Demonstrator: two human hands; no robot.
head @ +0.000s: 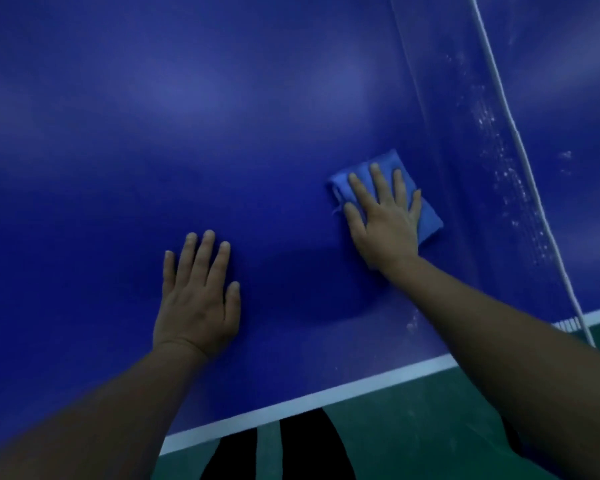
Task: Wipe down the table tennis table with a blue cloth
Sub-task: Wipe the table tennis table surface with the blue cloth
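The blue table tennis table (pixel 222 116) fills most of the view, with a white line along its near edge. A folded blue cloth (pixel 426 220) lies flat on the table close to the net. My right hand (pixel 383 216) presses down on the cloth with fingers spread. My left hand (pixel 196 299) rests flat on the bare table surface, fingers apart, holding nothing, about a hand's width left of the right one.
The net (pixel 520 188) with its white top cord runs from the top right down to the table's near edge; pale specks show on the surface beside it. Below the table edge are the green floor (pixel 413 427) and my dark trouser legs (pixel 305 448).
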